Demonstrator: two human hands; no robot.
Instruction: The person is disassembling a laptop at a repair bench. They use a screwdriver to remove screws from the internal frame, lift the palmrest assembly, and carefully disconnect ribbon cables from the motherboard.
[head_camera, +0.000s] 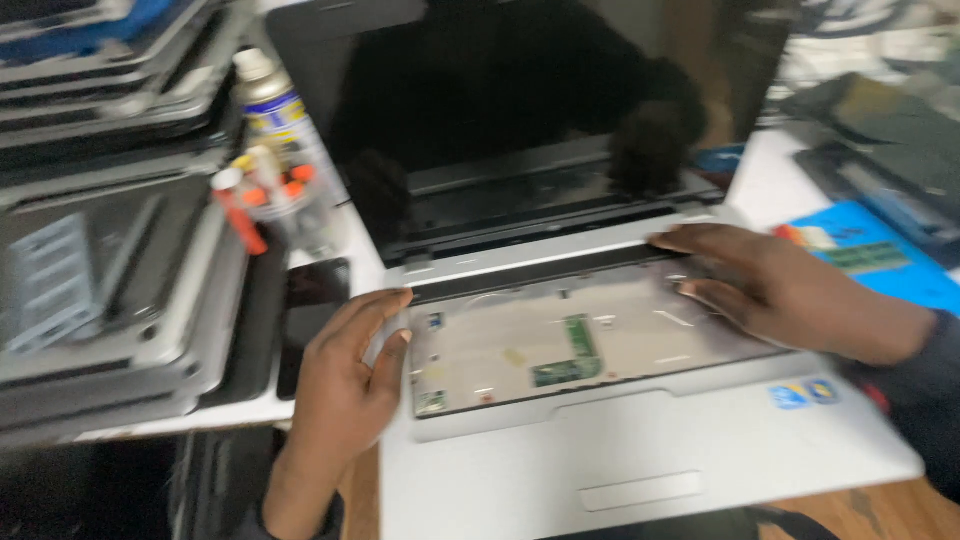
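A silver laptop (640, 450) lies open in front of me with its keyboard taken out, so the bare metal tray (500, 350) with a green board shows. Its dark screen (520, 90) stands up behind. My left hand (345, 380) grips the laptop's left edge beside the tray, fingers curled onto the deck. My right hand (770, 285) rests flat on the upper right of the tray near the hinge strip, fingers spread. The picture is blurred by motion.
A stack of closed laptops (100, 250) fills the left side. A spray can (275, 100) and small orange-capped bottles (265, 195) stand next to it. A dark phone (315, 290) lies left of the laptop. A blue mat (870, 250) lies at the right.
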